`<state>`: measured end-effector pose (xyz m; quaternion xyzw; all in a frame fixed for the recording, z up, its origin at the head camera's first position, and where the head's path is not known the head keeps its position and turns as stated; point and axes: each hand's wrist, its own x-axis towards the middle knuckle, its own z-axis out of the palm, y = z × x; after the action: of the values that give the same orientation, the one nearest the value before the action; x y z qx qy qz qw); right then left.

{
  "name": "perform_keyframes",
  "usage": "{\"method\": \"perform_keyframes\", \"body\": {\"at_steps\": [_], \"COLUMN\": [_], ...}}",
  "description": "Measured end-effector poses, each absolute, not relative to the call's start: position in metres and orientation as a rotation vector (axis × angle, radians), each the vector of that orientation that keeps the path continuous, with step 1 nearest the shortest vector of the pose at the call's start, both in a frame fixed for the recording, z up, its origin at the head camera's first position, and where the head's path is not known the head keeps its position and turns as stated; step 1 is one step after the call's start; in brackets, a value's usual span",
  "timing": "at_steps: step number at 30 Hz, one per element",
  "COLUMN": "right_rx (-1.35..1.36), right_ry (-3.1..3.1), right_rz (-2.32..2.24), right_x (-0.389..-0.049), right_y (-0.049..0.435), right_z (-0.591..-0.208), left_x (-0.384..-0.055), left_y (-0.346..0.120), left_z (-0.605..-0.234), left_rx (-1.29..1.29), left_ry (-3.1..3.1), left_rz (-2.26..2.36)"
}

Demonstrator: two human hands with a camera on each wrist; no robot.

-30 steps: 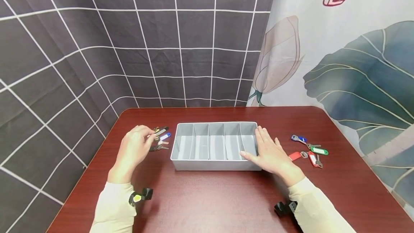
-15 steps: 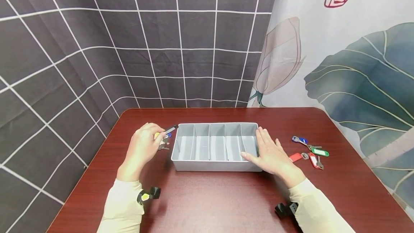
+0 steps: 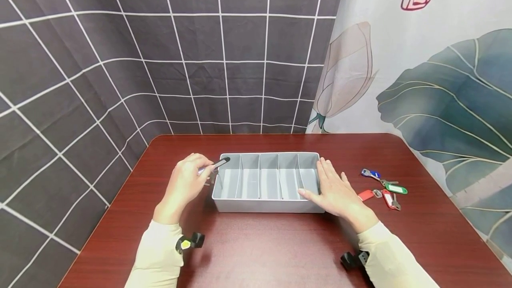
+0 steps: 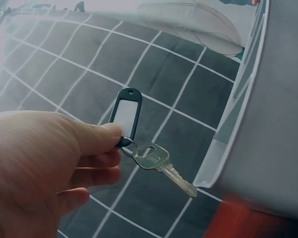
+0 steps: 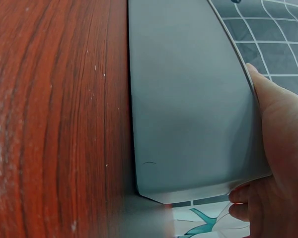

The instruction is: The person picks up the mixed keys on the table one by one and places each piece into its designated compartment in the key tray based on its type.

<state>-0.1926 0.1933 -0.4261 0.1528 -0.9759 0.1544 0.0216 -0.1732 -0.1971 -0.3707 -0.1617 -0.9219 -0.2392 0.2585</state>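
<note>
My left hand (image 3: 187, 182) pinches a black key tag (image 3: 222, 162) with a white label between thumb and fingers, just above the left rim of a grey box (image 3: 268, 206) with several compartments. In the left wrist view a silver key (image 4: 154, 157) dangles from the tag's ring. My right hand (image 3: 338, 189) lies against the box's right end, fingers straight along the wall and thumb over the front rim. Bare floors show in the compartments. Partly hidden behind my left hand, more keys (image 3: 210, 180) lie on the table.
To the right on the brown table (image 3: 272, 243) lie tagged keys: a blue tag (image 3: 374, 174), a green tag (image 3: 397, 188) and two red ones, including a red tag (image 3: 366, 194). Behind the table hangs a dark gridded curtain (image 3: 204, 79).
My left hand has moved right with the black key tag, from over the left-hand keys to the box's left compartment. My right hand stays on the box's right end.
</note>
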Motion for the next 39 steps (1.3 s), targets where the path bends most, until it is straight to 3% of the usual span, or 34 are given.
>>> {"method": "perform_keyframes", "body": {"at_steps": [24, 39], "right_rx": [0.479, 0.479], "right_ry": [-3.031, -3.031], "right_rz": [0.492, 0.480], "right_x": [-0.191, -0.192], "right_y": [0.193, 0.193], "right_z": [-0.425, -0.425], "left_x": [-0.196, -0.196], "left_y": [-0.185, -0.180], "left_z": [-0.417, -0.413], "left_rx": [-0.450, -0.411], "left_ry": [-2.404, -2.347], "left_rz": [-1.083, -1.223]}}
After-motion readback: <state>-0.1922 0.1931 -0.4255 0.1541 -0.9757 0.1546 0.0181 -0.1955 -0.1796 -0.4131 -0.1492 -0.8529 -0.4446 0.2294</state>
